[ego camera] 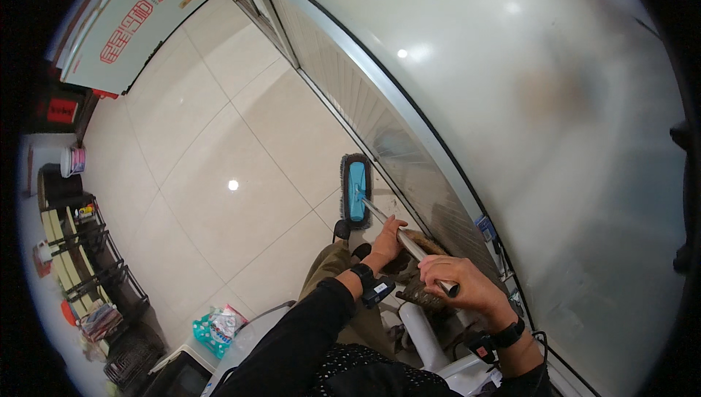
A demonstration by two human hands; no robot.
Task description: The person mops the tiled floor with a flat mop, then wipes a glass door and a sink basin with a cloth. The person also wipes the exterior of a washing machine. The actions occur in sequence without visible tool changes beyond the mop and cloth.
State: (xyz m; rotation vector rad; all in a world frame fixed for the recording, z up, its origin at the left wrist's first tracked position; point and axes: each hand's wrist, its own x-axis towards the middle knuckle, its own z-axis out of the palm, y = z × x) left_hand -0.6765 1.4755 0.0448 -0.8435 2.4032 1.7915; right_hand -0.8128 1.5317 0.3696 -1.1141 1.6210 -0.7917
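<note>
Both my hands grip the silver metal pole (pixel 412 247) of a flat mop. My left hand (pixel 389 239) wraps around it lower down, nearer the head. Close to the pole's open top end, my right hand (pixel 463 282) is closed around it. The mop head (pixel 356 189) has a blue plate and a dark grey fringed pad. It lies flat on the tiled floor (pixel 235 139), beside the bottom track of a sliding glass partition (pixel 350 85). One of my dark shoes (pixel 342 229) is just below the mop head. Black devices are strapped to both wrists.
A white chest freezer (pixel 137 24) stands at the upper left. Below it are a white bucket (pixel 73 162) and a black metal rack (pixel 93 260). A teal detergent bag (pixel 219 331) sits at the lower left. A brown log-like object (pixel 427 293) and a white pedestal (pixel 420 331) stand beside my legs.
</note>
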